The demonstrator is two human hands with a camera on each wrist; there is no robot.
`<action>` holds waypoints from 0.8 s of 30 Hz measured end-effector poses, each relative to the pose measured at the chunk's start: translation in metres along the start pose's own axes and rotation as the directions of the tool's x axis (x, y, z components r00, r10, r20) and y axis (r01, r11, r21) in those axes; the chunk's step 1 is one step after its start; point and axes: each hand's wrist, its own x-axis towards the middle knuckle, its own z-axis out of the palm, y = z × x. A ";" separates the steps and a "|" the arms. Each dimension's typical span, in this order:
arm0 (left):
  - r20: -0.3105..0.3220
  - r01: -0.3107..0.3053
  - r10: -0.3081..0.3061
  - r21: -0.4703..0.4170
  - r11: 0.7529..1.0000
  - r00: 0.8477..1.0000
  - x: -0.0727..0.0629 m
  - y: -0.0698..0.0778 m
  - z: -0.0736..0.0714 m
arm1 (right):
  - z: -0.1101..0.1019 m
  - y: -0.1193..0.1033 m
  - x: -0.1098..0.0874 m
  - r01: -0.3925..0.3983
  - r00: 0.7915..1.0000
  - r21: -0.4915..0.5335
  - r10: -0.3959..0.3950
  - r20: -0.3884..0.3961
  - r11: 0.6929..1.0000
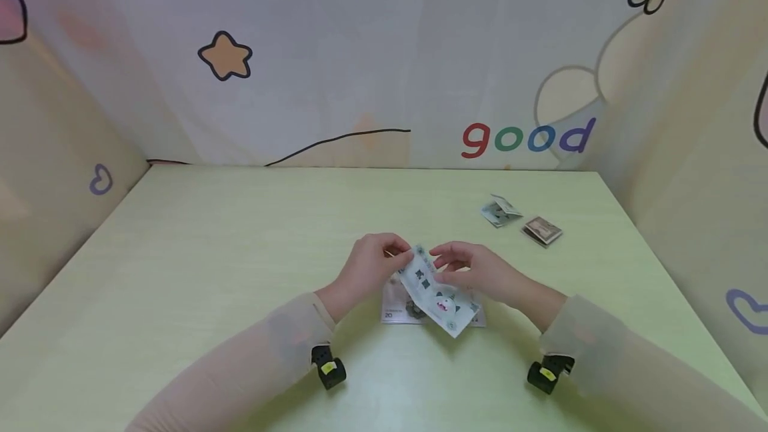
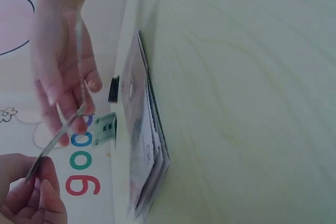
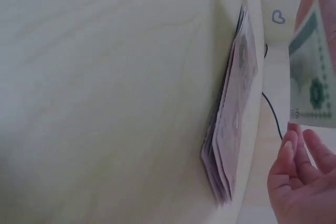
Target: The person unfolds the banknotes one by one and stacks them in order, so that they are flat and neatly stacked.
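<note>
My left hand [image 1: 377,262] pinches a pale green-white paper banknote [image 1: 433,295] by its upper left corner. The note hangs slanted, creased across its length in the left wrist view. My right hand [image 1: 474,271] is at the note's right side, fingers loosely bent; in the right wrist view its fingertips [image 3: 291,135] come right up to the note's lower edge. Below both hands a stack of banknotes [image 2: 137,124] lies on the table, a purplish one marked 20 [image 1: 396,305] on top. The hanging note covers much of that stack in the head view.
Toward the back right of the table [image 1: 240,252] lie a folded greenish banknote [image 1: 499,212] and, beside it, a folded brownish banknote [image 1: 543,230]. A printed cloth backdrop [image 1: 336,52] rises along the back and both sides. Each sleeve carries a small black wrist device [image 1: 329,367].
</note>
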 end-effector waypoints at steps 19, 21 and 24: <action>-0.010 0.132 -0.134 -0.116 0.985 0.991 -0.010 -0.030 -0.007 | -0.016 0.019 -0.022 -0.133 0.990 0.043 0.135 -0.036 0.990; 0.018 0.148 -0.147 -0.105 0.983 0.989 -0.012 -0.030 -0.008 | -0.017 0.021 -0.022 -0.134 0.990 0.043 0.136 -0.047 0.990; 0.053 0.166 -0.162 -0.086 0.982 0.985 -0.015 -0.030 -0.009 | -0.018 0.022 -0.021 -0.144 0.988 0.028 0.145 -0.056 0.989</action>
